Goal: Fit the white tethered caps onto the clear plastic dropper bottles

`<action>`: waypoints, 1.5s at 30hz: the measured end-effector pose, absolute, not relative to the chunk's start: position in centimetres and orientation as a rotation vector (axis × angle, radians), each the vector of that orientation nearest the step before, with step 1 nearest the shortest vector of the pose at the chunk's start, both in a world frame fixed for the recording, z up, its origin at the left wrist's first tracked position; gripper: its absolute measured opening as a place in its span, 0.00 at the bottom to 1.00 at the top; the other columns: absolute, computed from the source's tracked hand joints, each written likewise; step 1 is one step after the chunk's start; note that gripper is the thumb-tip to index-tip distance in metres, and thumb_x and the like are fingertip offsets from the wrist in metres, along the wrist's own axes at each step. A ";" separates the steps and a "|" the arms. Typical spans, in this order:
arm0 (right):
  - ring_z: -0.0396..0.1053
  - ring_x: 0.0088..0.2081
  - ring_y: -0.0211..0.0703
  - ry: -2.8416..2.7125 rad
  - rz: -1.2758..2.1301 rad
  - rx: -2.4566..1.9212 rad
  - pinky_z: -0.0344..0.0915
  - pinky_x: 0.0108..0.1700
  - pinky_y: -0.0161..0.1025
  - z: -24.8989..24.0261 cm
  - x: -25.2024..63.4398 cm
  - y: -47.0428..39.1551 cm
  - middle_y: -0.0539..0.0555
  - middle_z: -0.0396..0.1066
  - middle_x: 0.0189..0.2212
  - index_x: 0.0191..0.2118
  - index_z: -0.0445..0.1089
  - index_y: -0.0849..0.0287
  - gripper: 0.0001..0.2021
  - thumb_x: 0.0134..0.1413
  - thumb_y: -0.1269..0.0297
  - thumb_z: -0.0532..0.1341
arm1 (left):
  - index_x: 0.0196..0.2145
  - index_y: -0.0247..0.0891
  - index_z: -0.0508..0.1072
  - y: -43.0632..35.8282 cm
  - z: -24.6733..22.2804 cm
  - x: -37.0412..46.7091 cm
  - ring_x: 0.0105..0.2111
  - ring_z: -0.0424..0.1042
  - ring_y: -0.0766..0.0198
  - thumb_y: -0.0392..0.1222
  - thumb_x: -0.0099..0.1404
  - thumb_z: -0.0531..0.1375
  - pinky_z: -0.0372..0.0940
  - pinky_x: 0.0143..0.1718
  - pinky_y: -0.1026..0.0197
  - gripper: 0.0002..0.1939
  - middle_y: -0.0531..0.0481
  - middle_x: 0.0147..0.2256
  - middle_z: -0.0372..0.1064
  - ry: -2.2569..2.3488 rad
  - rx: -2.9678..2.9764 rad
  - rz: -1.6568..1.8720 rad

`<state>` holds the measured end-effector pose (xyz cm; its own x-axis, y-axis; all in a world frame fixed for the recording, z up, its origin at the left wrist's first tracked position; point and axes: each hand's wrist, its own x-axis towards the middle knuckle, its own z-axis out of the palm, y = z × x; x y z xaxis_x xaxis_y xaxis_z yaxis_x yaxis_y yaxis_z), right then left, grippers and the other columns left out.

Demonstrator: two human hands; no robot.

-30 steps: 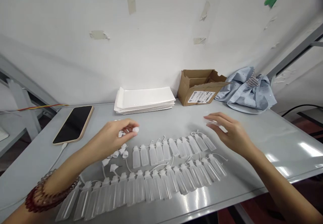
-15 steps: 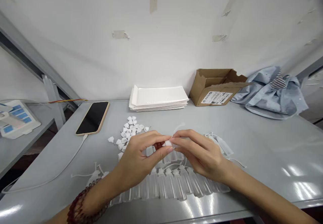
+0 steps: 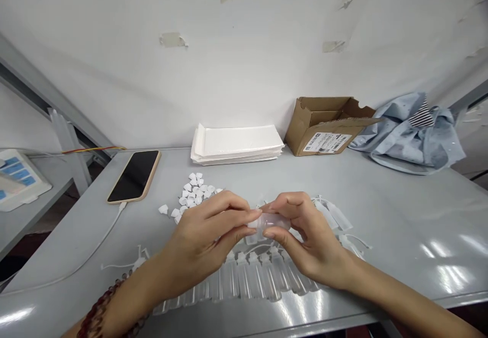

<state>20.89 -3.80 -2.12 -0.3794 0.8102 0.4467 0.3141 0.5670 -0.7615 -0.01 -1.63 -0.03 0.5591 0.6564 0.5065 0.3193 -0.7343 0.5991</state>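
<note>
My left hand (image 3: 208,234) pinches a small white cap (image 3: 252,223) between thumb and fingertips. Against the cap's right side lies a clear plastic bottle (image 3: 276,220), held roughly level by the thumb and fingers of my right hand (image 3: 310,239). Cap and bottle touch; how far one sits over the other cannot be made out. Below both hands, a row of clear bottles (image 3: 247,277) with white necks lies side by side on the grey table. Loose white caps (image 3: 196,190) are heaped beyond my left hand.
A phone (image 3: 134,178) on a white charging cable (image 3: 91,249) rests at the left. White padded envelopes (image 3: 236,142) are stacked by the wall, beside an open cardboard box (image 3: 328,129) and crumpled blue cloth (image 3: 412,137). More clear bottles (image 3: 337,215) lie past my right hand.
My right hand has shifted from fingering the white cap to gripping a clear bottle against it. My left hand still pinches the cap. The view has tilted slightly.
</note>
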 end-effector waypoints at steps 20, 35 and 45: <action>0.59 0.26 0.31 -1.593 1.741 -0.919 0.59 0.30 0.33 -0.7 21.2 -4.0 0.49 0.71 0.32 0.40 0.50 0.54 0.10 0.63 0.63 0.56 | 0.39 0.39 0.71 -2.0 -0.2 -0.6 0.32 0.68 0.71 0.29 0.65 0.57 0.65 0.32 0.70 0.07 0.51 0.36 0.70 0.646 2.388 0.850; 0.56 0.26 0.32 -1.663 1.669 -0.962 0.54 0.29 0.33 -1.1 21.1 -4.2 0.46 0.66 0.30 0.40 0.50 0.53 0.08 0.63 0.67 0.54 | 0.36 0.36 0.71 -2.7 -0.6 0.3 0.31 0.70 0.68 0.33 0.67 0.57 0.65 0.32 0.68 0.02 0.50 0.32 0.72 0.715 2.450 0.920; 0.56 0.26 0.33 -1.748 1.398 -1.021 0.53 0.28 0.34 -1.4 21.3 -4.5 0.48 0.68 0.33 0.41 0.52 0.52 0.07 0.63 0.65 0.54 | 0.29 0.38 0.75 -2.3 0.7 0.9 0.20 0.71 0.71 0.49 0.64 0.59 0.66 0.22 0.72 0.13 0.56 0.20 0.72 1.094 1.625 0.546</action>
<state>21.31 -4.49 -1.42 -0.4706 0.8819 0.0287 0.1657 0.1203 -0.9788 0.87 -2.25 0.68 0.4771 0.8620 -0.1711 0.3814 -0.0276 0.9240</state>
